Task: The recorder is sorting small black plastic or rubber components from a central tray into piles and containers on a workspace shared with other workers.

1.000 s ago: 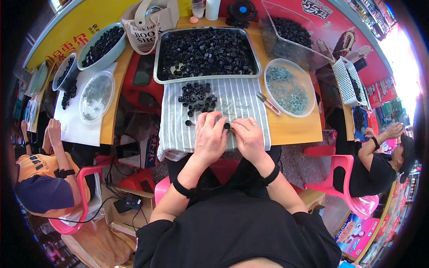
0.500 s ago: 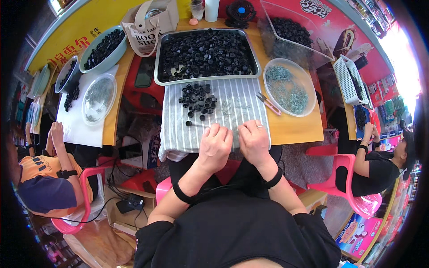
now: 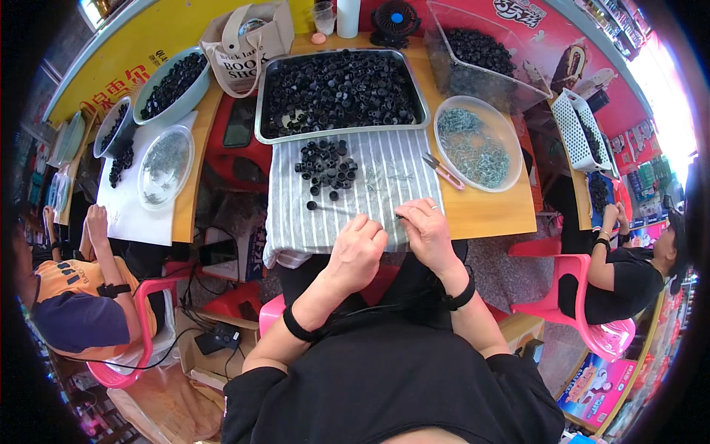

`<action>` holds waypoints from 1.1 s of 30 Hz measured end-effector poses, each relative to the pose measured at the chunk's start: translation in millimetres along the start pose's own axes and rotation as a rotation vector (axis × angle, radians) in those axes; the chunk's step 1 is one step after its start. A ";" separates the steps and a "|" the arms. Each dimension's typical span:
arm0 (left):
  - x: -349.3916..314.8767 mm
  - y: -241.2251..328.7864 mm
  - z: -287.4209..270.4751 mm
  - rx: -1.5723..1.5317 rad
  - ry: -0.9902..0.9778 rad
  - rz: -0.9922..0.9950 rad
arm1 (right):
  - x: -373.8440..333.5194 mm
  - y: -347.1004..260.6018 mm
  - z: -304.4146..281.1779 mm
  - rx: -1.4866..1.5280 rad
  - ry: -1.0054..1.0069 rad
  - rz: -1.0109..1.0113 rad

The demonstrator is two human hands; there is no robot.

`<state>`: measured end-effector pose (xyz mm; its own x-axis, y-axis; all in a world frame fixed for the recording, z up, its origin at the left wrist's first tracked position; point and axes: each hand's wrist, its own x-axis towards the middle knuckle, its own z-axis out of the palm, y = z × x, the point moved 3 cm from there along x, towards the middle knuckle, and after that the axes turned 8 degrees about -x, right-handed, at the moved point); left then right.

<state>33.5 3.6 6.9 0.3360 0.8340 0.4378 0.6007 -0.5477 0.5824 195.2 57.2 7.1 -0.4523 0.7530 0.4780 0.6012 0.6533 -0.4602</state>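
Observation:
My left hand is closed above the near edge of a grey striped cloth, and whatever its fingers hold is hidden. Close beside it, my right hand pinches a small black cap at the fingertips. Beyond both hands lies a loose pile of black caps on the cloth. Thin metal pins are scattered to the right of that pile. Behind it stands a metal tray full of more black caps.
Pink-handled snips lie beside a clear round tub of metal pins. A transparent bin of black parts, a small fan and a canvas bag stand at the back. People work at both sides, left and right.
My hands have moved slightly apart. The right hand has turned, so a black cap now shows at its fingertips. The left hand remains closed.

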 end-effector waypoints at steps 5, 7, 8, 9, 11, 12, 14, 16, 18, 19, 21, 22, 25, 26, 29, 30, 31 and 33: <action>-8.3 -33.2 8.2 -1.244 0.282 -0.614 | 4.0 -3.5 -2.3 0.011 -0.022 -0.031; -2.1 -49.1 5.6 -1.561 0.319 -0.533 | 6.1 -7.1 -3.4 -0.037 -0.053 -0.018; 0.0 -53.1 7.4 -1.694 0.317 -0.534 | 5.8 -6.9 -2.3 -0.037 -0.051 -0.022; 1.2 -54.9 8.4 -1.827 0.311 -0.536 | 4.2 -7.5 0.4 -0.088 -0.083 -0.046; 0.2 -61.6 12.3 -1.880 0.309 -0.533 | 3.3 -10.0 3.3 -0.140 -0.113 -0.070; 0.6 -63.3 13.7 -1.936 0.307 -0.534 | 3.5 -12.4 4.9 -0.168 -0.117 -0.081; -0.1 -64.7 15.6 -1.969 0.311 -0.531 | 4.1 -14.5 5.2 -0.198 -0.123 -0.092; -0.9 -66.6 16.4 -2.000 0.324 -0.527 | 5.0 -15.5 3.5 -0.198 -0.124 -0.104; -0.3 -69.1 17.2 -2.019 0.306 -0.517 | 4.8 -13.9 2.5 -0.196 -0.126 -0.124; -0.2 -69.5 17.1 -2.021 0.311 -0.516 | 4.9 -13.3 1.7 -0.195 -0.125 -0.143; -0.1 -69.0 16.9 -2.014 0.297 -0.493 | 6.7 -9.8 1.8 -0.138 -0.142 -0.128; -0.8 -69.8 17.8 -2.016 0.301 -0.493 | 7.1 -8.1 2.4 -0.081 -0.156 -0.111; -1.1 -69.9 19.6 -2.029 0.303 -0.470 | 6.3 -1.8 3.3 0.054 -0.067 -0.005; -0.5 -68.5 19.7 -2.032 0.301 -0.471 | 4.0 -4.7 3.3 0.053 -0.070 -0.005; -0.6 -68.6 18.6 -2.035 0.298 -0.482 | 0.5 -12.2 5.2 0.554 0.001 0.455; -1.4 -68.3 18.9 -2.036 0.287 -0.493 | 3.4 -21.4 3.4 0.590 0.055 0.417; -2.4 -68.1 18.5 -2.038 0.286 -0.497 | 5.9 -29.5 1.6 0.624 0.110 0.379; -3.5 -68.4 17.5 -2.051 0.296 -0.506 | 11.8 -39.8 1.7 0.572 0.113 0.301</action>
<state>3.9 39.3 -46.5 0.2221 0.9750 -0.0080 -0.9307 0.2144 0.2965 164.8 40.2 29.7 -0.2282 0.9171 0.3270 0.2314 0.3773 -0.8967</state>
